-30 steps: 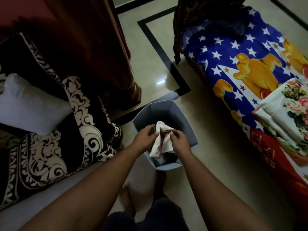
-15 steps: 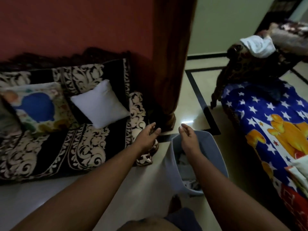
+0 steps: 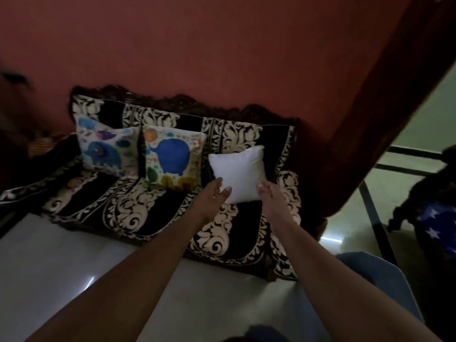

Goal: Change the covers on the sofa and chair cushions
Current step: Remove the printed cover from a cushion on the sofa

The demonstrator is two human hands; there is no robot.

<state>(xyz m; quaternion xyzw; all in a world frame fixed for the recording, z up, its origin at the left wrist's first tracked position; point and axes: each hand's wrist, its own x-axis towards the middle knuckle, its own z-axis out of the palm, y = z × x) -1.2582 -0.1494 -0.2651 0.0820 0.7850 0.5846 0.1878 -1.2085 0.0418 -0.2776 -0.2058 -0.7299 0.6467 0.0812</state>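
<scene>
A person's two bare arms reach forward toward a sofa (image 3: 158, 218) draped in a black and cream patterned throw, set against a red wall. A plain white cushion (image 3: 238, 172), with no cover on it, leans upright against the sofa's back near its right end. It is roughly square and stands slightly tilted, one corner highest at the upper right.

The cushion lies straight ahead of both hands and between them. The left hand (image 3: 213, 196) is at the cushion's lower left corner, palm turned inward, fingers straight and loosely spread. The right hand (image 3: 267, 195) is at the lower right corner, fingers also extended. Both are empty, and both sit just at the cushion's lower edge; whether they touch it cannot be told in the dim light. Neither hand is clearly nearer.

Two cushions in colourful elephant-print covers (image 3: 170, 157) stand side by side to the left, at the middle of the sofa back. This looks like a two-handed pick-up about to begin.
</scene>
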